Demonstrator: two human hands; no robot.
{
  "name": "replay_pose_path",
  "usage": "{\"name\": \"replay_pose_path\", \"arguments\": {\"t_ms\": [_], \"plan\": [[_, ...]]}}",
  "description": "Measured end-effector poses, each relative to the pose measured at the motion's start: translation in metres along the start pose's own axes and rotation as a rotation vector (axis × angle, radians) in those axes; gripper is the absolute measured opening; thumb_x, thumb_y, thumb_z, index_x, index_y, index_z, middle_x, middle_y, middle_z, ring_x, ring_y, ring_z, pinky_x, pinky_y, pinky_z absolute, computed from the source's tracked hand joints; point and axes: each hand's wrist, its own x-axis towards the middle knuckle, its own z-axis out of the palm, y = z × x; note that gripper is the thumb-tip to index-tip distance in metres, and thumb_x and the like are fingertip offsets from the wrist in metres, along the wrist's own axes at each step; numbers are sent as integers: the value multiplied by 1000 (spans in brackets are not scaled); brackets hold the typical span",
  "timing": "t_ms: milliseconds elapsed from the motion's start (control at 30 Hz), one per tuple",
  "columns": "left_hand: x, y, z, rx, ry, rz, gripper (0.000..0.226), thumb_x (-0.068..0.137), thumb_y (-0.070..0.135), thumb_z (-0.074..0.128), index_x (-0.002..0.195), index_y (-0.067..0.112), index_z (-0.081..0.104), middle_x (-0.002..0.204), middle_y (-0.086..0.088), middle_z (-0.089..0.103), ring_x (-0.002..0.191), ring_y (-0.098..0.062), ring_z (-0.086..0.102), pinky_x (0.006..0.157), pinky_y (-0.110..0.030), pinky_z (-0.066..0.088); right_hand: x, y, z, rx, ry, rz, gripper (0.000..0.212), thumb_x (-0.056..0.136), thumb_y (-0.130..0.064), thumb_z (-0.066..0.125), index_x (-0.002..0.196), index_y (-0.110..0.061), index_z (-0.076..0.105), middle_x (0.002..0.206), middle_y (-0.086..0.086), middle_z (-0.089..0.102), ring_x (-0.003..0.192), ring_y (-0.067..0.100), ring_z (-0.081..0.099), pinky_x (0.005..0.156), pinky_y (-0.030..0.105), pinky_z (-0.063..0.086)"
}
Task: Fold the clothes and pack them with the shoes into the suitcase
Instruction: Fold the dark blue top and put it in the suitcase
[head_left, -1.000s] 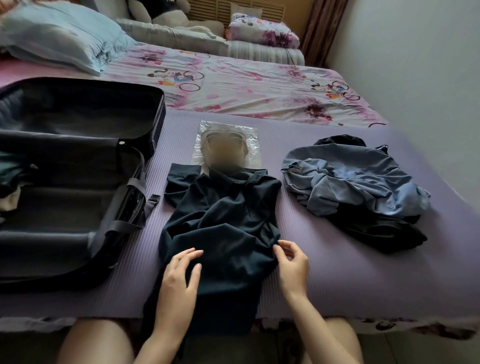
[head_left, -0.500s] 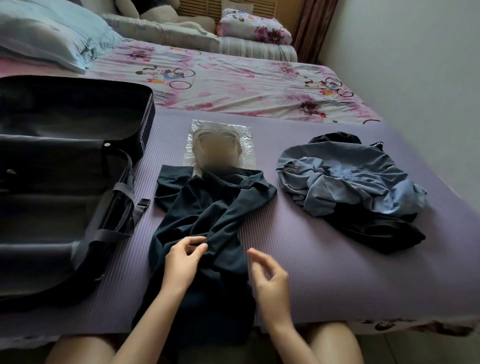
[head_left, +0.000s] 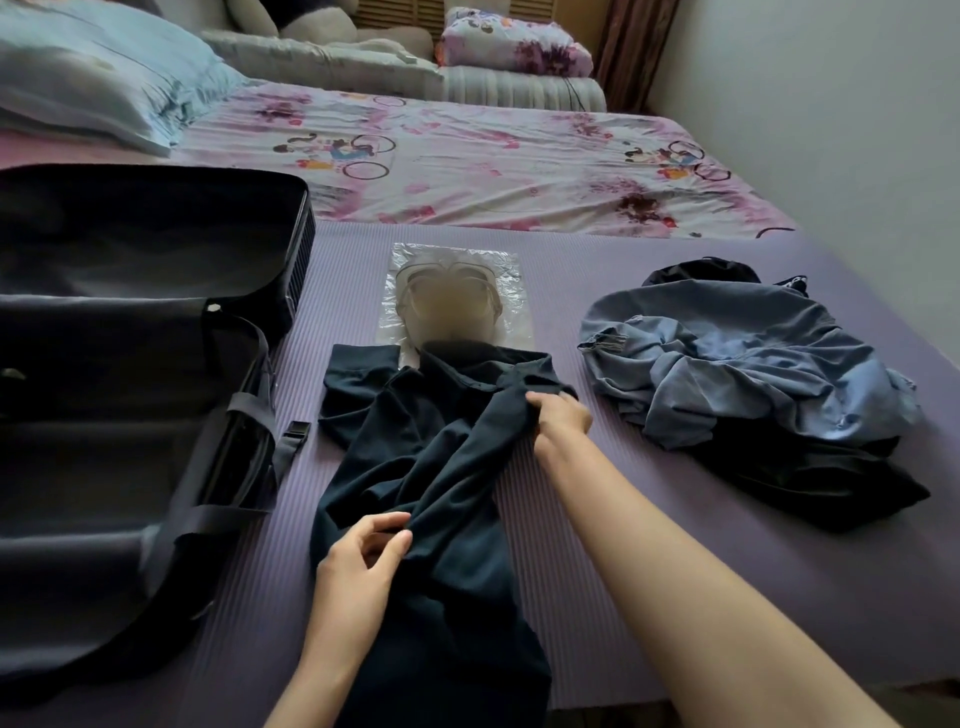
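My two bare hands and arms

My left hand (head_left: 358, 566) shows in the lower middle of the picture, and my right hand (head_left: 558, 421) shows near the middle. Both hands are bare, and both arms are bare too. Only a short bit of my left arm (head_left: 311, 686) shows, at the bottom edge. My right arm (head_left: 675, 561) fills much more of the picture, from the lower right corner up to the middle. It looks wide at the corner and thin by the wrist. My fingers are slim. My nails are too small to see well.
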Motion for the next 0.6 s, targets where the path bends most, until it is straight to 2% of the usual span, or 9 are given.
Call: {"name": "replay_pose_path", "arguments": {"t_ms": [33,100,200,300,333,400,467,533,600], "plan": [[1,0,-1,-3,-5,0,16,88,13,63,95,26,69,86,8,72,85,2,65,74,-7,46,-5,-3,10,9,-53,-87,38,81,8,64,118,3,61,95,11,66,87,20,58,62,21,50],[4,0,-2,-9,11,1,16,90,16,60,100,26,69,92,9,71,92,-2,65,84,-19,49,-18,0,29,-80,-187,-270,42,83,8,60,124,-3,60,112,12,66,97,19,62,84,24,52],[14,0,-3,-29,94,14,21,94,21,53,112,27,62,109,10,64,103,-7,60,95,-36,49,-45,16,47,-407,-455,-566,38,84,3,60,120,-9,64,117,6,67,108,15,62,102,31,45],[22,2,-4,-69,163,6,29,96,22,48,125,26,52,124,6,55,112,-11,55,100,-42,46,-66,47,48,-823,-731,-777,31,85,-8,60,113,-16,70,118,2,67,114,15,59,114,38,29],[23,3,-5,-71,177,3,31,96,22,48,127,25,49,127,5,53,113,-11,54,100,-43,45,-70,54,44,-886,-784,-798,30,86,-8,59,113,-17,70,121,2,66,118,14,56,115,36,23],[23,5,-5,-78,188,5,34,96,19,48,129,25,46,130,5,51,112,-10,53,100,-41,45,-72,56,27,-805,-793,-778,31,88,-1,55,112,-14,70,124,4,64,119,12,55,111,27,28],[21,5,-4,-68,177,18,34,96,17,49,129,24,46,130,6,50,110,-8,53,96,-32,46,-59,44,5,-661,-651,-717,33,87,6,52,108,-10,71,118,4,66,113,11,58,104,21,39],[17,6,-1,3,166,57,33,95,16,50,127,25,49,127,8,47,109,-6,53,85,-17,43,-36,32,-17,-624,-505,-597,32,89,4,53,113,-11,68,114,2,66,105,12,59,99,22,44],[15,10,5,55,156,112,32,94,15,52,124,28,51,123,9,46,108,-5,53,84,-18,44,-15,26,-34,-642,-483,-426,30,92,-6,57,121,-9,62,118,5,65,101,12,59,90,20,46]]}}
